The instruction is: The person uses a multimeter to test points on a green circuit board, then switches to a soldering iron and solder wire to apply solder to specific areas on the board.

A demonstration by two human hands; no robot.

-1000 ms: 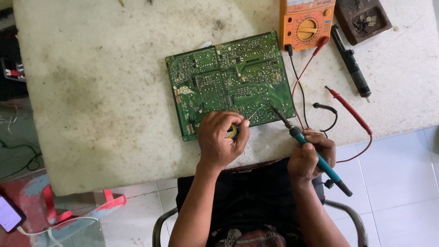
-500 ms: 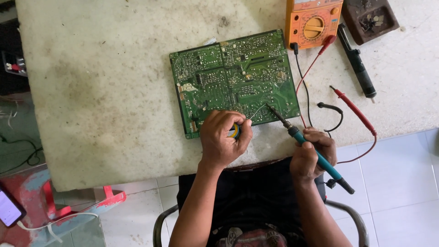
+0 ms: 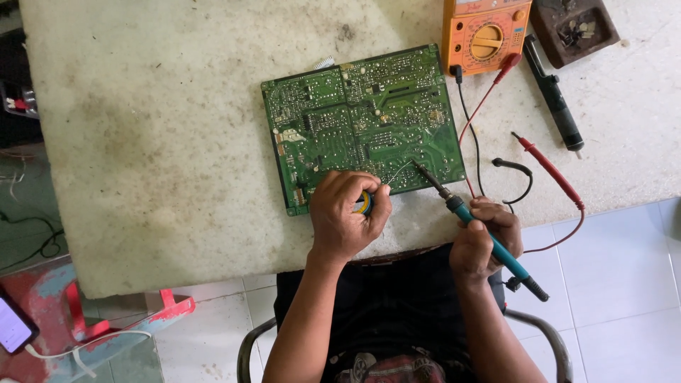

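White and stained, the table top [image 3: 177, 128] is filling most of the head view; pale floor tiles [image 3: 624, 284] are showing below it. A green circuit board [image 3: 362, 124] is lying flat on the table, near the front edge; the left hand [image 3: 344, 216] is resting at the board's near edge, its fingers curled tight around a small yellow and blue spool [image 3: 364, 202]; a thin wire, maybe solder, seems to be running from it toward the board. The right hand [image 3: 486, 237] is closed around a teal soldering iron [image 3: 482, 230]; the iron's tip is touching the board's lower right part. An orange meter [image 3: 486, 32] is sitting past the board; its red probe [image 3: 550, 167] and black lead [image 3: 514, 167] are lying beside the right hand; a dark pen-shaped tool [image 3: 553, 96] is lying near the meter. A phone [image 3: 14, 326] is sitting on the floor at the left.
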